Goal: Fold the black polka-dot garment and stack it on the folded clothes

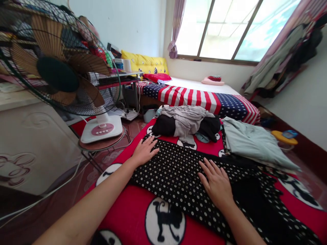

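Note:
A black garment with white polka dots (176, 170) lies spread across a red blanket (127, 214) printed with black-and-white cartoon circles. My left hand (145, 150) rests flat on the garment's far left end, fingers stretched out. My right hand (216, 182) lies flat on the garment's middle, fingers spread and pointing away from me. Neither hand holds anything.
A pile of grey and black clothes (186, 124) sits just beyond the garment, with a pale green-grey shirt (252, 143) to its right. A standing fan (58, 64) on a small round table (102, 144) is at the left. A stars-and-stripes bed (199, 97) lies under the window.

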`<action>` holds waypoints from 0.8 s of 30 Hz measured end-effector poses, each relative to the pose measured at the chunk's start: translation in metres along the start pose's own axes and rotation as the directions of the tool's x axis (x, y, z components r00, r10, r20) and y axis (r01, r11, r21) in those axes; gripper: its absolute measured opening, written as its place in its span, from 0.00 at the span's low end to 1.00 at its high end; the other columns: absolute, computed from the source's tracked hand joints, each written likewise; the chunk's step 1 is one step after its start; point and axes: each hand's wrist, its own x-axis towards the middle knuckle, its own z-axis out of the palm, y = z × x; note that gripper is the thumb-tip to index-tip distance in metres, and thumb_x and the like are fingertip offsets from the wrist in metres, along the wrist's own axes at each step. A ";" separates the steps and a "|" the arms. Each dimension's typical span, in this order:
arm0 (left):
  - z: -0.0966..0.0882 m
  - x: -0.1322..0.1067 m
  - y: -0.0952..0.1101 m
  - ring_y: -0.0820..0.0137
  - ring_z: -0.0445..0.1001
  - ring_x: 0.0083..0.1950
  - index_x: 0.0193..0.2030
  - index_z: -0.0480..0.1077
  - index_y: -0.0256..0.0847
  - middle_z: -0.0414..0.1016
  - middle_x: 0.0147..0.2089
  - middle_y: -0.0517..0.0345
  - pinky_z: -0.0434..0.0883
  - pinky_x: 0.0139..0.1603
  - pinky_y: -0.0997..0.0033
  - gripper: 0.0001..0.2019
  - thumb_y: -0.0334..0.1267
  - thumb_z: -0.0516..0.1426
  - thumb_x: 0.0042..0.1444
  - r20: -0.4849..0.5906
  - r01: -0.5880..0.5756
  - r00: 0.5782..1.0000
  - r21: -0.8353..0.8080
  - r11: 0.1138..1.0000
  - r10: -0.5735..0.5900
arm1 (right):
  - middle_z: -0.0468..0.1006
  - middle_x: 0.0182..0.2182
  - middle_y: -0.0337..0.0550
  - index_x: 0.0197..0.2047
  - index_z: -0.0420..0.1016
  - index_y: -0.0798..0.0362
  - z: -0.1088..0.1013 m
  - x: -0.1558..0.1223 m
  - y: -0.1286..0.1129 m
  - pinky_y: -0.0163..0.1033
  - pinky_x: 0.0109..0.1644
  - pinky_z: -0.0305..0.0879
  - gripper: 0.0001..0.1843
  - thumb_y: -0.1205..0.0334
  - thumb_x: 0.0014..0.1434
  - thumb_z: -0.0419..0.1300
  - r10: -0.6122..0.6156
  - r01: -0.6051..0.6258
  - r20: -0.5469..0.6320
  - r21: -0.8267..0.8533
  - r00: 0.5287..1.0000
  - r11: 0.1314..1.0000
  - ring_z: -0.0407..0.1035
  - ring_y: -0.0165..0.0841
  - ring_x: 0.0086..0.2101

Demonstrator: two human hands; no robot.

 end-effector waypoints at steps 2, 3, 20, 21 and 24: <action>0.000 -0.002 -0.005 0.59 0.50 0.72 0.63 0.65 0.41 0.54 0.71 0.51 0.50 0.70 0.49 0.26 0.51 0.46 0.64 -0.081 -0.023 0.997 -0.063 0.998 0.018 | 0.66 0.62 0.43 0.61 0.68 0.48 0.003 0.001 0.002 0.56 0.61 0.54 0.23 0.53 0.66 0.49 0.003 -0.003 -0.011 0.030 1.000 1.000 0.59 0.44 0.61; 0.000 -0.004 -0.008 0.59 0.51 0.72 0.60 0.69 0.40 0.57 0.70 0.49 0.52 0.70 0.51 0.24 0.49 0.47 0.63 -0.119 -0.035 0.993 -0.102 0.994 0.022 | 0.66 0.62 0.44 0.60 0.69 0.48 0.004 0.002 0.002 0.58 0.61 0.54 0.23 0.53 0.65 0.49 0.010 -0.009 -0.021 0.049 1.000 0.999 0.59 0.45 0.60; -0.044 -0.047 -0.029 0.52 0.76 0.48 0.54 0.72 0.36 0.80 0.45 0.44 0.69 0.45 0.62 0.34 0.60 0.59 0.47 0.060 0.454 0.890 -0.186 0.871 -0.451 | 0.69 0.57 0.47 0.58 0.68 0.49 -0.039 0.028 -0.157 0.48 0.60 0.63 0.27 0.64 0.54 0.60 -0.090 -0.072 0.155 0.802 0.984 0.593 0.65 0.42 0.55; -0.042 -0.045 -0.031 0.52 0.77 0.47 0.49 0.74 0.36 0.80 0.44 0.45 0.69 0.45 0.63 0.32 0.60 0.59 0.46 0.089 0.447 0.894 -0.222 0.867 -0.438 | 0.67 0.58 0.47 0.59 0.66 0.49 -0.038 0.031 -0.162 0.49 0.60 0.63 0.29 0.63 0.53 0.61 -0.070 -0.108 0.179 0.816 0.981 0.568 0.65 0.42 0.55; -0.042 -0.038 -0.031 0.54 0.77 0.43 0.37 0.76 0.36 0.81 0.38 0.49 0.69 0.42 0.63 0.23 0.56 0.60 0.45 0.188 0.424 0.906 -0.362 0.830 -0.380 | 0.64 0.60 0.48 0.63 0.61 0.49 -0.036 0.040 -0.172 0.49 0.58 0.64 0.35 0.62 0.51 0.62 -0.004 -0.199 0.228 0.859 0.974 0.471 0.66 0.42 0.53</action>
